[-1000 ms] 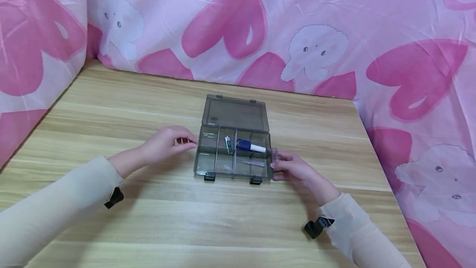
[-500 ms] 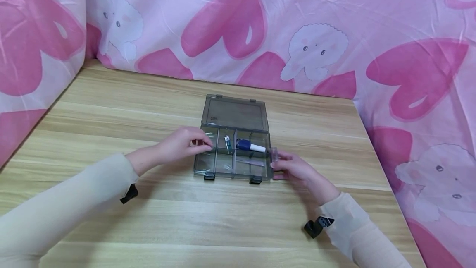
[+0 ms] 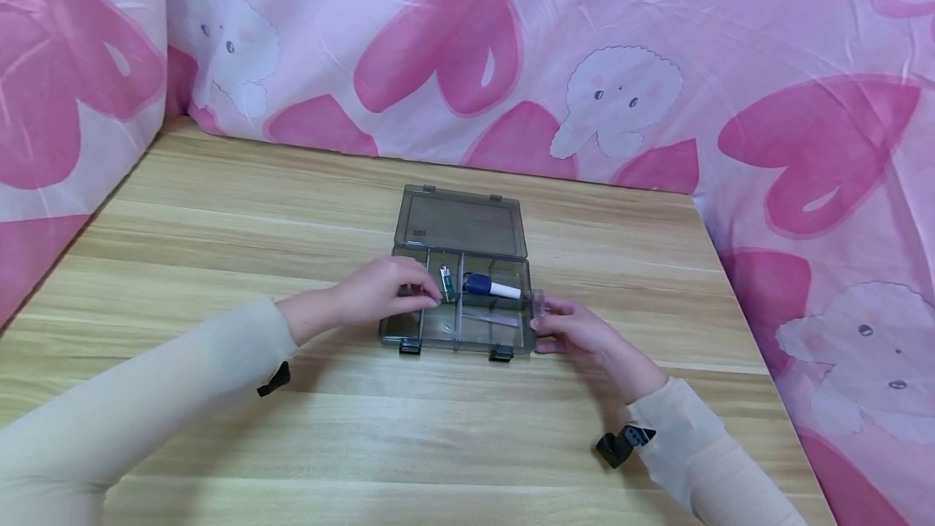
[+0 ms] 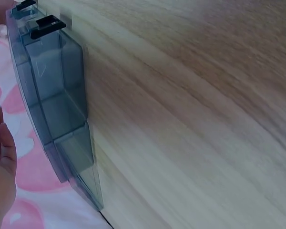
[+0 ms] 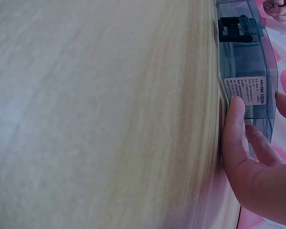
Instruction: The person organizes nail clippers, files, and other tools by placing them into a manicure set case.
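A smoky see-through storage box (image 3: 405, 325) lies on the table in the head view, its lid (image 3: 460, 222) folded back. My left hand (image 3: 383, 291) reaches over its left side, thumb and forefinger close together beside a small silver-and-teal piece (image 3: 447, 281) that looks like a nail clipper. I cannot tell whether they touch it. A dark blue bottle with a white cap (image 3: 489, 286), like nail polish, lies in the compartment to the right. My right hand (image 3: 577, 327) holds the box's right end, a fingertip (image 5: 236, 104) against the labelled wall in the right wrist view.
A pale flat strip (image 3: 491, 316) lies in a front compartment. Two black latches (image 3: 411, 346) hang at the box's front. Wood-grain table (image 3: 409, 428) surrounds it, and pink printed cloth (image 3: 599, 23) closes off the back and sides.
My left hand has moved right, from outside the box's left edge to the silver-and-teal piece. My right hand and the box have stayed in place.
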Demonstrator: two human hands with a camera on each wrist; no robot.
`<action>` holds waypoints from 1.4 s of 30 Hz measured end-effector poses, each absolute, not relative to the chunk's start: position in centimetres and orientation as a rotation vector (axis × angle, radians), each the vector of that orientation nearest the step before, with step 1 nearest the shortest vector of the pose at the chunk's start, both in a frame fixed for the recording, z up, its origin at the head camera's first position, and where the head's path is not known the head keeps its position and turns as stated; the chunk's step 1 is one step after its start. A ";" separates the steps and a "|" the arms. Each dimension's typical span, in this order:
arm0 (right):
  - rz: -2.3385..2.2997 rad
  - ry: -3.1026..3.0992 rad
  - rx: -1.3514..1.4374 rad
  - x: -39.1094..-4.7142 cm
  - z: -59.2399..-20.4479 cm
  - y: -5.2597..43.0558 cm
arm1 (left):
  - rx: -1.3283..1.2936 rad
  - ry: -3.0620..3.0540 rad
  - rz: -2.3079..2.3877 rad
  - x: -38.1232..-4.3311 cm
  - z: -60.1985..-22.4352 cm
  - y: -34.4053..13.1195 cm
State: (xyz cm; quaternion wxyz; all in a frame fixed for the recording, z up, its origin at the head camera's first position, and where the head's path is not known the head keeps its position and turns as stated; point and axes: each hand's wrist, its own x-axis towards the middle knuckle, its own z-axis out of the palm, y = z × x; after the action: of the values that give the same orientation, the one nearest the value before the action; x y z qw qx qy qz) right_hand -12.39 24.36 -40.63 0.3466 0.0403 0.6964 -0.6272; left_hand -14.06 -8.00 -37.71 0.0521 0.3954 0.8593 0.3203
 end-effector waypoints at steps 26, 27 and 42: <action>-1.631 1.793 0.096 -13.0 -41.1 23.8 | 1.214 2.614 1.004 -14.3 -37.9 -7.7; -1.631 1.790 0.094 -13.0 -41.1 23.8 | 1.207 2.621 1.011 -14.3 -37.8 -7.9; -1.605 1.837 0.149 -13.0 -40.7 24.0 | 1.128 2.620 1.198 -14.2 -38.0 -9.5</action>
State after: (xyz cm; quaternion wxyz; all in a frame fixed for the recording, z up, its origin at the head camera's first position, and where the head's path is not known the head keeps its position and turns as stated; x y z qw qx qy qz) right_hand -13.02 24.01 -40.73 0.3419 0.0572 0.7063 -0.6173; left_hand -14.25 -9.50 -37.95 0.0240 0.3644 0.8466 0.3872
